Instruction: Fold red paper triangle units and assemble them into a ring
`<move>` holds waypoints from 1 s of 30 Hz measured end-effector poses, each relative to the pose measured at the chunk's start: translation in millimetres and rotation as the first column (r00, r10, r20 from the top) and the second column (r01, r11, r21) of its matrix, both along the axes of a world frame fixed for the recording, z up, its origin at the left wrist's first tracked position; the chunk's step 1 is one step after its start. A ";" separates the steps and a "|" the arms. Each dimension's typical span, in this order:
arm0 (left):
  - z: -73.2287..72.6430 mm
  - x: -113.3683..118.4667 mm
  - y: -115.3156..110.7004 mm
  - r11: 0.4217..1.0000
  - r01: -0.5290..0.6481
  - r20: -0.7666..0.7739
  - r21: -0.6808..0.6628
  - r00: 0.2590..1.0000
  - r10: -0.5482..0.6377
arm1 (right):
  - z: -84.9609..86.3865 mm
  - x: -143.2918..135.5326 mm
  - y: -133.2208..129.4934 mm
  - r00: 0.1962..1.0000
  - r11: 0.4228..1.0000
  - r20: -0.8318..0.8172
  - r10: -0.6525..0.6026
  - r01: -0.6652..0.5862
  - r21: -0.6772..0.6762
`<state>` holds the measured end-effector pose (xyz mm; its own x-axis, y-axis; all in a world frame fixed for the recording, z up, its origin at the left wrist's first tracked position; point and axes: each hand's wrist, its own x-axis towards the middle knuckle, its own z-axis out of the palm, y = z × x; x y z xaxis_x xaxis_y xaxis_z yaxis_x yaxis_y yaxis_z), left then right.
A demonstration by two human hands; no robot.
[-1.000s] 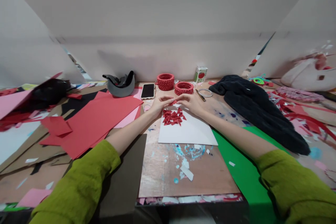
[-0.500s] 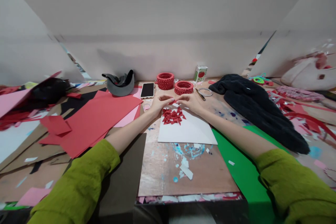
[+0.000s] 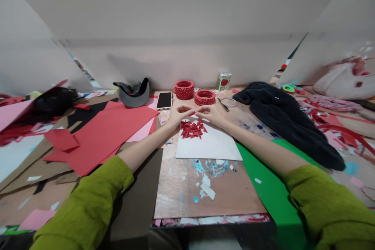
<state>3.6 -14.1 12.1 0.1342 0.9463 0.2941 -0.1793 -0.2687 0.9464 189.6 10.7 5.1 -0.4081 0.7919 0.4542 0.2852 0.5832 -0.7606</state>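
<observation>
My left hand (image 3: pixel 179 115) and my right hand (image 3: pixel 209 113) meet at the fingertips above the far edge of a white sheet (image 3: pixel 209 146). Between the pinched fingers of both hands is a small red paper piece (image 3: pixel 194 113), mostly hidden. Just below them, a pile of small folded red paper pieces (image 3: pixel 193 129) lies on the sheet's far left part. Two round red woven paper rings, a taller one (image 3: pixel 184 90) and a lower one (image 3: pixel 204 97), stand beyond my hands.
Red paper sheets (image 3: pixel 108 133), a grey cap (image 3: pixel 134 93) and a phone (image 3: pixel 164 100) lie left. Rightward are a small box (image 3: pixel 224 81), a tape-like ring (image 3: pixel 229 102), a dark cloth (image 3: pixel 287 117), green sheet (image 3: pixel 266 172) and white bag (image 3: pixel 345 80). A wall stands behind.
Both hands stay in nearly the same place, with only slight finger movement around the small red piece. The rest of the scene looks the same.
</observation>
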 end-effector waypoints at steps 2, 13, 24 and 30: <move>-0.5 -0.6 0.4 1.000 0.007 0.001 -0.005 1.000 -0.007 | 0.3 -0.3 -0.1 1.000 1.000 0.016 0.009 -0.010 0.015; -5.3 -4.4 9.7 0.996 0.054 0.061 -0.076 0.997 -0.050 | 11.8 -3.0 -14.6 0.996 0.979 -0.077 -0.041 0.056 0.195; -2.2 -3.3 6.9 0.981 0.130 0.090 -0.143 0.989 -0.118 | 6.5 -4.7 -13.0 0.999 0.949 -0.033 -0.020 0.029 0.313; -2.8 -2.0 6.0 0.981 0.128 0.086 -0.143 0.989 -0.117 | 6.6 -7.4 -16.5 0.998 0.950 -0.025 -0.053 0.058 0.307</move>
